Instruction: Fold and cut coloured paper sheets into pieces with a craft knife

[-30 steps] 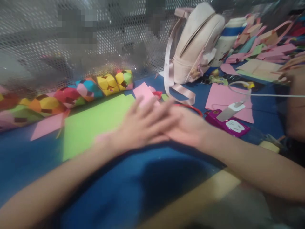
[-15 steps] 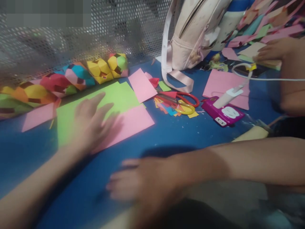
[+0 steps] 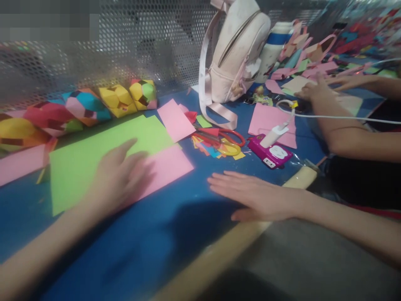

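Observation:
My left hand (image 3: 120, 177) lies flat with fingers spread, open, on a pink paper sheet (image 3: 167, 166) that overlaps a large green sheet (image 3: 94, 152). My right hand (image 3: 250, 194) rests flat and open on the blue table top (image 3: 150, 242), palm down, holding nothing, to the right of the pink sheet. Red-handled scissors (image 3: 225, 136) and yellow-handled ones lie on colored paper scraps just beyond my right hand.
A row of colorful folded paper balls (image 3: 78, 109) lines the perforated metal wall. A pale pink backpack (image 3: 234, 58) stands at the back. A magenta power strip (image 3: 271, 154) with a white plug lies right of the scissors. Another person's arms (image 3: 351, 138) work over paper at right.
My hands, joined over the paper a second ago, have parted. The left one settled on the pink sheet; the right one swept down toward me, then came to rest flat on the table.

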`<state>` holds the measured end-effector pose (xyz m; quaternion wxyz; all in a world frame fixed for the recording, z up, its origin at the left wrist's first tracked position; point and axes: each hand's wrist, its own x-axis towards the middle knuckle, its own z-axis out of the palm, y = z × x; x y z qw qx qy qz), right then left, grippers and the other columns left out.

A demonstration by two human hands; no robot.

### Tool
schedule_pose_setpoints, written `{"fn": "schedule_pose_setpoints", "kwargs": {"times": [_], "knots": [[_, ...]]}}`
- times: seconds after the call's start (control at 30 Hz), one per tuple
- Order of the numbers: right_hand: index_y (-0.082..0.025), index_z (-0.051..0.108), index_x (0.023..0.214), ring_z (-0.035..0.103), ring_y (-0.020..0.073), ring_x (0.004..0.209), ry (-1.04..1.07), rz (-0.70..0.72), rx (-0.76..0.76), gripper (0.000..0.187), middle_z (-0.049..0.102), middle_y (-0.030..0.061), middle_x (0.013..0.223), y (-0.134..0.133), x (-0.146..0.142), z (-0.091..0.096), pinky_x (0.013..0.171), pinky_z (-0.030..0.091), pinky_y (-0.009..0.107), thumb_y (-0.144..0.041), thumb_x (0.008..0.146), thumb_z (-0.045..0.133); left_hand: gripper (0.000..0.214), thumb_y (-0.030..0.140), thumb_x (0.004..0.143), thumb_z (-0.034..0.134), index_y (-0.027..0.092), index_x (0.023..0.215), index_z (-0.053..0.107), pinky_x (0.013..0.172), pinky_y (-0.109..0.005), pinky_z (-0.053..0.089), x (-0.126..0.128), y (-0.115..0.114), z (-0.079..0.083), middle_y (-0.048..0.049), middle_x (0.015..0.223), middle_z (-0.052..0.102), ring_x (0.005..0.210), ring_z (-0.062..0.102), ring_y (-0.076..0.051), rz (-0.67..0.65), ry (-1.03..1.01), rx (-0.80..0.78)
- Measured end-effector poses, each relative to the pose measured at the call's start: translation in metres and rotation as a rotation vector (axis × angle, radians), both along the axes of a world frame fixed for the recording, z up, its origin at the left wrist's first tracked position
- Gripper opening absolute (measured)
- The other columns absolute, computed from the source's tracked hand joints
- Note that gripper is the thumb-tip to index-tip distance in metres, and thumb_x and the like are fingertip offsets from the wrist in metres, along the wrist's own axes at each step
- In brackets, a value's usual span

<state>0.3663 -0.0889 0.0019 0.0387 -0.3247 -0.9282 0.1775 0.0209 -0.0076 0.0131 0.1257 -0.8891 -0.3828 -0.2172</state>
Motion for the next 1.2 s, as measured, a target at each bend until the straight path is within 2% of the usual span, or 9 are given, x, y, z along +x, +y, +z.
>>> {"fn": "schedule_pose_setpoints", "kwargs": {"times": [0.13,0.27,0.43,0.57,0.67,0.83,1.03,1.1,1.2], "knots": [[-0.009,0.043,0.143,0.031,0.0261,0.142,0.030,-0.141,0.135,0.058,0.036,0.0171,0.151,0.009,-0.007,-0.006,0.117,0.030,0.047,-0.045,0.097,0.045,0.036,0.040,0.099,0.037,0.019,0.123,0.052,0.093,-0.053,0.050,0.004,-0.007,-0.009,-0.0178,0.140,0.049,0.120,0.055,-0.034,-0.061,0.053,-0.147],[-0.012,0.056,0.130,0.049,0.0228,0.131,0.222,-0.230,0.246,0.039,0.055,0.0137,0.139,0.028,-0.037,-0.001,0.110,0.042,0.041,-0.031,0.098,0.041,0.041,0.043,0.097,0.039,0.016,0.125,0.055,0.096,-0.053,0.048,0.008,-0.018,-0.012,-0.0197,0.137,0.052,0.120,0.054,-0.035,-0.070,0.104,-0.222],[-0.013,0.060,0.118,0.060,0.0249,0.112,0.190,-0.444,0.118,0.030,0.065,0.0128,0.123,0.062,-0.087,0.017,0.094,0.048,0.040,-0.020,0.092,0.046,0.045,0.045,0.097,0.039,0.016,0.127,0.055,0.099,-0.053,0.046,0.004,-0.022,-0.014,-0.0186,0.136,0.054,0.122,0.053,-0.034,-0.014,0.125,-0.233],[-0.013,0.061,0.104,0.060,0.0269,0.094,0.055,-0.462,0.088,0.023,0.067,0.0137,0.103,0.080,-0.107,0.022,0.077,0.046,0.037,-0.024,0.086,0.054,0.050,0.049,0.096,0.038,0.013,0.126,0.056,0.098,-0.054,0.046,-0.007,-0.021,-0.017,-0.0207,0.138,0.053,0.123,0.053,-0.034,0.046,0.142,-0.238],[-0.013,0.061,0.102,0.057,0.0251,0.092,0.108,-0.451,0.093,0.022,0.066,0.0118,0.100,0.083,-0.110,0.014,0.077,0.043,0.035,-0.022,0.081,0.058,0.054,0.052,0.095,0.038,0.014,0.128,0.054,0.099,-0.054,0.046,-0.014,-0.021,-0.021,-0.0206,0.139,0.052,0.124,0.052,-0.034,0.084,0.158,-0.257],[-0.015,0.059,0.113,0.059,0.0198,0.094,0.409,-0.550,-0.040,0.037,0.066,0.0087,0.107,0.083,-0.111,0.000,0.082,0.045,0.033,-0.011,0.076,0.059,0.057,0.054,0.095,0.038,0.012,0.130,0.054,0.097,-0.055,0.047,-0.019,-0.020,-0.023,-0.0213,0.139,0.052,0.123,0.053,-0.036,0.091,0.168,-0.254],[-0.017,0.057,0.119,0.061,0.0140,0.074,0.679,-0.691,-0.223,0.043,0.065,0.0023,0.090,0.088,-0.112,0.000,0.071,0.050,0.029,-0.011,0.076,0.056,0.055,0.054,0.094,0.041,0.014,0.131,0.052,0.096,-0.054,0.049,-0.022,-0.018,-0.030,-0.0199,0.139,0.052,0.121,0.055,-0.035,0.082,0.158,-0.223],[-0.016,0.060,0.113,0.061,0.0139,0.072,0.707,-0.690,-0.290,0.039,0.065,0.0027,0.089,0.088,-0.110,0.004,0.069,0.051,0.029,-0.011,0.075,0.055,0.055,0.054,0.094,0.043,0.016,0.133,0.049,0.095,-0.053,0.049,-0.023,-0.019,-0.031,-0.0198,0.140,0.051,0.121,0.055,-0.035,0.072,0.137,-0.186],[-0.017,0.067,0.087,0.063,0.0158,0.075,0.676,-0.642,-0.345,0.016,0.067,0.0024,0.083,0.084,-0.106,0.012,0.071,0.051,0.030,-0.014,0.074,0.059,0.057,0.052,0.093,0.047,0.017,0.137,0.041,0.095,-0.052,0.049,-0.022,-0.021,-0.026,-0.0206,0.142,0.048,0.123,0.052,-0.035,0.061,0.083,-0.139]]}}
